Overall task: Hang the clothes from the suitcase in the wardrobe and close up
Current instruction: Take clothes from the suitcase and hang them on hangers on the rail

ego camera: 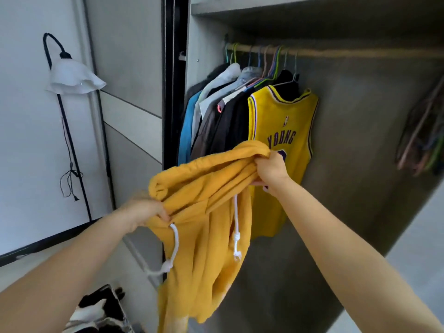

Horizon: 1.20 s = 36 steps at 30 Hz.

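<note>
The open grey wardrobe has a rail crowded at its left end. In front, a mustard hoodie droops between 2 hands. The left hand pinches its drawstring edge and the right hand clutches bunched fabric. It looks soft and floppy, probably easier held by the shoulders.

The mustard-yellow hoodie is held up bunched in front of the open wardrobe, its body hanging limp and 2 white drawcords with knotted ends dangling. The left hand pinches its upper edge low on the left, and the right hand grips gathered fabric higher up. Inside, a yellow jersey and darker garments hang at the left end of the rail.
</note>
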Tool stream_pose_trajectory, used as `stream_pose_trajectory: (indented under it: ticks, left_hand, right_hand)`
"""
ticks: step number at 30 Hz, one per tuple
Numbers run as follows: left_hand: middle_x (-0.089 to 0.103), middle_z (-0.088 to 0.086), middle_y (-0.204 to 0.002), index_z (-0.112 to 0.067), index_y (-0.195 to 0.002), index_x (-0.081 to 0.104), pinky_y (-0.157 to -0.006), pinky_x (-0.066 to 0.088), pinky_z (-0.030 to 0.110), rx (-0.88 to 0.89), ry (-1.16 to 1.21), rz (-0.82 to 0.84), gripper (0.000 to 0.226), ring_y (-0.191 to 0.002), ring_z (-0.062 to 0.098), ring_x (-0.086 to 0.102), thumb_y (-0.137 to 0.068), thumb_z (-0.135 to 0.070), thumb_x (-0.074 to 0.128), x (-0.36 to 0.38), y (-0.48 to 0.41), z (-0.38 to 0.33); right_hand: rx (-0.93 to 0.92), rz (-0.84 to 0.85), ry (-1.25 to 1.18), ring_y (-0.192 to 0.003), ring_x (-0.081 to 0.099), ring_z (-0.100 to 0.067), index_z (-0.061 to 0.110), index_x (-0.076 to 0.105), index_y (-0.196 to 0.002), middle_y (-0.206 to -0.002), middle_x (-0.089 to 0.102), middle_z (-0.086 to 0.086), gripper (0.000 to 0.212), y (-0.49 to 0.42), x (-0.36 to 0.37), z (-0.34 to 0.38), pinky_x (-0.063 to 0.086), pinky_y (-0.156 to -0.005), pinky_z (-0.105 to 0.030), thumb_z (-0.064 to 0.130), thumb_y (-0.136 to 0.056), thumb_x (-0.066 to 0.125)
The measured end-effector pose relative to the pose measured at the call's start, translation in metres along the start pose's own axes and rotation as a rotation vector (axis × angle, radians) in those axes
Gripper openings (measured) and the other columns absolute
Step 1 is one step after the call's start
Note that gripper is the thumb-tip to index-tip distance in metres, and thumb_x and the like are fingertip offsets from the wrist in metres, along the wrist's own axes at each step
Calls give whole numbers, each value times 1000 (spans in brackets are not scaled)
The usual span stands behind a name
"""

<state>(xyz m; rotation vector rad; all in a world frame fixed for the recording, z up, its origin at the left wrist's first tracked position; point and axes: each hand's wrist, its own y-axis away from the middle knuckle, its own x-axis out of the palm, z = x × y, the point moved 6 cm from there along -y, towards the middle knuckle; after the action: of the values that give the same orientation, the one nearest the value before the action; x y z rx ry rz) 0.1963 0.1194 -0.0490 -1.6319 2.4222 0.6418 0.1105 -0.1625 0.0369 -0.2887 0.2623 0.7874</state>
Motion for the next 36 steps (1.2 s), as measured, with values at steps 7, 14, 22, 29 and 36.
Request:
stream_pose_trajectory:
  ticks: [7, 14, 22, 29, 36]
  left_hand:
    - [64, 15, -108, -9, -108, 56, -74, 52, 42, -34, 236, -78, 21, -100, 32, 62, -99, -27, 54, 19, -23, -34]
    - [64, 7, -86, -14, -96, 60, -55, 53, 35, -17, 807, 79, 14, -74, 21, 61, -97, -28, 56, 77, -29, -131]
    - [59, 9, -77, -12, -78, 57, -59, 45, 31, 145, 704, 246, 9, -69, 21, 57, -82, -15, 64, 121, -41, -230]
    - [63, 10, -85, -11, -112, 60, -67, 48, 35, 177, 663, 274, 41, -76, 23, 61, -80, -33, 73, 149, -57, -239]
    - [66, 10, -86, -16, -101, 64, -69, 52, 37, 173, 613, 245, 38, -80, 23, 65, -75, -42, 75, 125, -81, -231]
  right_hand:
    - [-115, 33, 223, -93, 63, -31, 11, 50, -111, -100, 60, -9, 14, -24, -38, 6, 59, -79, -51, 17, -98, 53]
    - [-7, 54, 617, -80, 61, -24, 9, 56, -108, -97, 60, -9, 15, -59, -78, -1, 51, -53, -27, 11, -94, 56]
    - [-30, -254, 880, -91, 62, -27, 11, 58, -100, -99, 61, -9, 10, -80, -156, 71, 51, -74, -34, 16, -92, 61]
    - [114, -549, 1574, -119, 57, -30, 9, 60, -126, -128, 61, -11, 35, -87, -236, 118, 49, -82, -38, 0, -95, 48]
    - [276, -533, 1695, -115, 60, -30, 7, 60, -127, -128, 60, -10, 42, -100, -257, 95, 47, -64, -39, -9, -95, 38]
